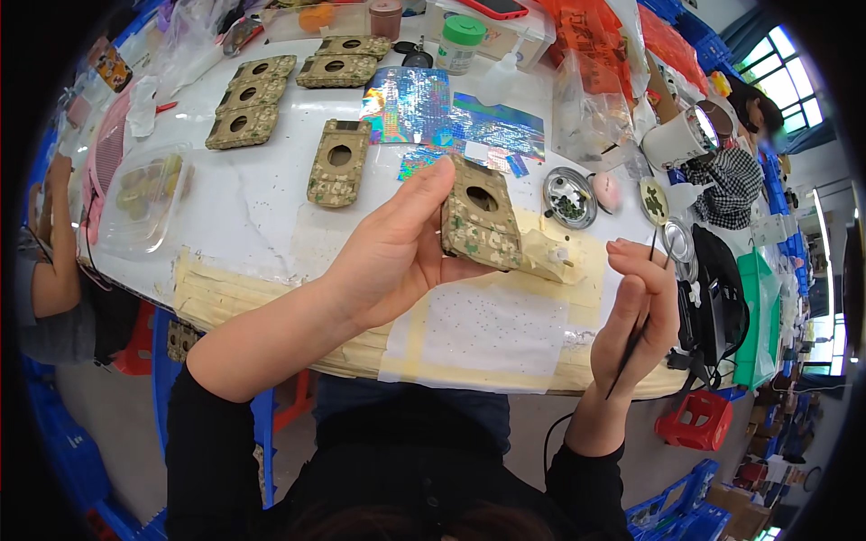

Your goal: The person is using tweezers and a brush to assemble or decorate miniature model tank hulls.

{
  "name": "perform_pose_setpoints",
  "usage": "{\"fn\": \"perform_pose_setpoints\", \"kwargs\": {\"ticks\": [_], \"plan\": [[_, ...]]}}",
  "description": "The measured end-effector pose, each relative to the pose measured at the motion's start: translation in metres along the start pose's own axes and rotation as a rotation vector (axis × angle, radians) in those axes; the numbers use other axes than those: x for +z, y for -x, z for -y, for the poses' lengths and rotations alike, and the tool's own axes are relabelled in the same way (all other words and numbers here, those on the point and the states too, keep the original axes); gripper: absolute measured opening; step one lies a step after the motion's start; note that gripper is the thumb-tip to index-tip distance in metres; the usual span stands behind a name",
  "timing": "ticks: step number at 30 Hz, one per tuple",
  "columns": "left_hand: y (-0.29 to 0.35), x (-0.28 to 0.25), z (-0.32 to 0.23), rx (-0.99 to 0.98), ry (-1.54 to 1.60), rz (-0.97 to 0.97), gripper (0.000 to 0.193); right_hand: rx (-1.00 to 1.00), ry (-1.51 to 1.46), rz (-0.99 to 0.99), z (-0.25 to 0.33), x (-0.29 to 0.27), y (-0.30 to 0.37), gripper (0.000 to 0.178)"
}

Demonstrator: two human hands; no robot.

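Note:
My left hand is closed around the edges of a camouflage-painted model tank hull, tilted with its round opening facing up. Between the fingers of my right hand is a pair of thin dark tweezers, its prongs pointing away from me and apart. Whether the prongs hold anything is too small to tell. Beyond the hull lies another camouflage hull. Right of the held hull sits a round metal dish with small dark green bits. A speckled white paper sheet lies below my hands.
Several more hulls stand at the far left. Shiny holographic sheets, a green-lidded jar and a squeeze bottle are at the back. A clear plastic box and another person's arm are left; a black bag is right.

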State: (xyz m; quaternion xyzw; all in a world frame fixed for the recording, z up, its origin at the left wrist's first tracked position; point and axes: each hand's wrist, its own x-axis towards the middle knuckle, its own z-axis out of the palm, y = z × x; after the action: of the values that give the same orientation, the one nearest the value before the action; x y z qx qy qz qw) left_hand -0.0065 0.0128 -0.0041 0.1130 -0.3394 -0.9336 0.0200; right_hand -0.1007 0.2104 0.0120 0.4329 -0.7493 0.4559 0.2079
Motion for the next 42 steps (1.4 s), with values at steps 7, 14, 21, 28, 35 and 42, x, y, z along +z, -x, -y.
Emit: {"fn": "perform_pose_setpoints", "kwargs": {"ticks": [7, 14, 21, 28, 35, 42], "plan": [[-0.002, -0.005, 0.005, -0.009, 0.019, -0.018, 0.053, -0.027, 0.246, 0.181, -0.010, 0.001, 0.004, 0.022], [-0.002, -0.007, 0.006, -0.039, 0.036, -0.006, 0.053, 0.000, 0.232, 0.167, -0.016, 0.009, 0.008, 0.018], [0.000, -0.001, 0.005, -0.058, -0.048, -0.020, 0.055, -0.066, 0.156, 0.010, 0.003, -0.001, -0.005, 0.018], [0.001, 0.004, 0.008, -0.110, -0.034, -0.021, 0.055, 0.004, -0.416, 0.083, 0.004, 0.016, -0.006, 0.011], [0.004, 0.004, 0.009, -0.133, -0.040, -0.025, 0.051, 0.125, -0.631, 0.143, 0.007, 0.030, -0.005, 0.008], [0.003, 0.004, 0.010, -0.136, -0.031, -0.013, 0.050, 0.173, -0.592, 0.208, 0.011, 0.028, -0.007, 0.020]]}}
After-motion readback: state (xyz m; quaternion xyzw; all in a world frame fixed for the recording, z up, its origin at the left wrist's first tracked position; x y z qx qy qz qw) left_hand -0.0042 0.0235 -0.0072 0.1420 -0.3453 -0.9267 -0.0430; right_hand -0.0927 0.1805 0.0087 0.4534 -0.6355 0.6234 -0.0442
